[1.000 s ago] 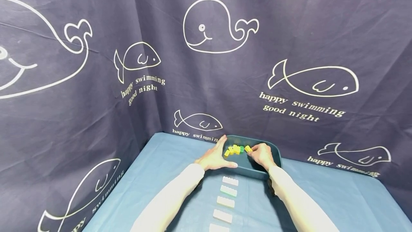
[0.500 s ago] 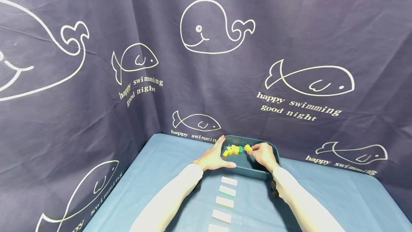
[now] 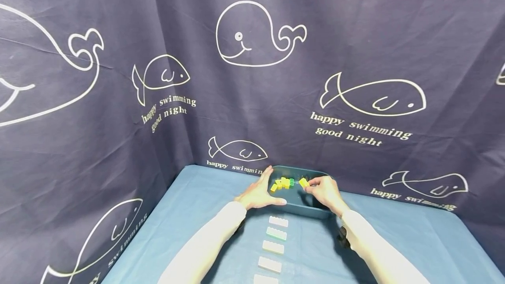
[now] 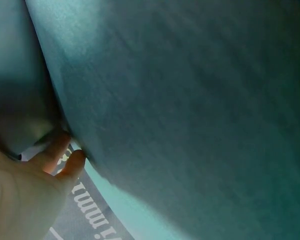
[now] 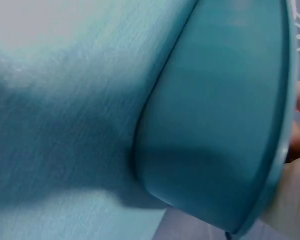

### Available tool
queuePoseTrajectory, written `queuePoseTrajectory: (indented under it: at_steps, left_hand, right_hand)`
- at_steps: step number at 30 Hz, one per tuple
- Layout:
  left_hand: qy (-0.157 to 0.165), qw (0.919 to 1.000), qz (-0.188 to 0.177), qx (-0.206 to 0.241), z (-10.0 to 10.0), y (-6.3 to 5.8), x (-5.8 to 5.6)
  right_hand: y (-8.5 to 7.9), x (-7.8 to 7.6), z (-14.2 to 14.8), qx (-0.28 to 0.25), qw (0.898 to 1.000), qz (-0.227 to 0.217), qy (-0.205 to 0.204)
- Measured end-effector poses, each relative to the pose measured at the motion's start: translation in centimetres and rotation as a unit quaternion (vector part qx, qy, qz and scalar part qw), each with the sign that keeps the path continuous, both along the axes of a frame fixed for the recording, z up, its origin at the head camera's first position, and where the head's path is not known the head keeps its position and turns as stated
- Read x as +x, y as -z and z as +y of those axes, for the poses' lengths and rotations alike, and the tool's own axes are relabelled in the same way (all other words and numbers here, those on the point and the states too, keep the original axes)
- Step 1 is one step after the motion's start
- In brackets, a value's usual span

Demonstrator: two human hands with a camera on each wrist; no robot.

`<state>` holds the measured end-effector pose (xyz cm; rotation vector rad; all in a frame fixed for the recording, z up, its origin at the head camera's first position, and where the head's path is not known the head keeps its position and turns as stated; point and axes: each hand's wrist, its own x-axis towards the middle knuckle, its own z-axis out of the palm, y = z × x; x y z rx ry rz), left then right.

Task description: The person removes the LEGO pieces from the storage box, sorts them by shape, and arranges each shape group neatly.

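A dark teal bin (image 3: 311, 210) stands toward the back of the table. My left hand (image 3: 256, 193) rests against its left end, with the fingers straight and spread and the thumb along the near rim. In the left wrist view two fingertips (image 4: 76, 162) touch the bin's outer wall. Over the bin's right half, my right hand (image 3: 325, 192) pinches a yellow building block (image 3: 303, 182) between thumb and fingers. Several loose yellow blocks (image 3: 281, 183) lie in the left part of the bin, beside a green block (image 3: 291, 182). The right wrist view has the bin wall covering most of this hand.
A column of studded pale bricks (image 3: 273, 247) runs from the bin toward the near table edge, one with a green side (image 3: 277, 234). The light blue table (image 3: 165, 222) meets dark, whale-printed curtains (image 3: 252, 100) at the back and left.
My right hand has drawn the yellow block slightly right, away from the other blocks. The left hand stays at the bin's end. The head view has shifted a little.
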<state>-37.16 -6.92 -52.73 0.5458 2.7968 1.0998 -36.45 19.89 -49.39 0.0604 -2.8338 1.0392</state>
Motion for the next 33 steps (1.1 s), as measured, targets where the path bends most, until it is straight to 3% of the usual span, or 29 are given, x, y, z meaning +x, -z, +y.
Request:
queuePoseTrajectory:
  at_steps: [33]
  left_hand:
    - [-0.001,1.0000,0.003,0.004,0.2,0.3,-0.1]
  right_hand:
    - [-2.4,7.0,0.6,-0.029,0.998,-0.022,-0.055]
